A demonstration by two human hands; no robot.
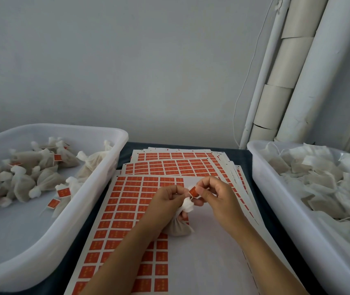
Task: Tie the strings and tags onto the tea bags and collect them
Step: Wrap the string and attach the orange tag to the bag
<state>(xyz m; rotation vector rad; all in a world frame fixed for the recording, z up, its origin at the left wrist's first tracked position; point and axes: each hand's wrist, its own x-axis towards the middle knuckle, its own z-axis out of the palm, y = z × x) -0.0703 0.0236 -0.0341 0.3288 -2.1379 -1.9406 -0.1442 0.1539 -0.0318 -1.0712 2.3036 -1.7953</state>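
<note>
Your left hand pinches soft white mesh tea bag at neck; right hand pinches small orange paper tag. Bag's light, floppy, so grip the neck.

Tag sheets between left bin and right bin

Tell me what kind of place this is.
Probably a small hand-packing workstation for tea bags: a white tub of tied, tagged bags, another tub of untied ones, and sheets of orange tags between them, where both hands work on one tea bag.
</note>
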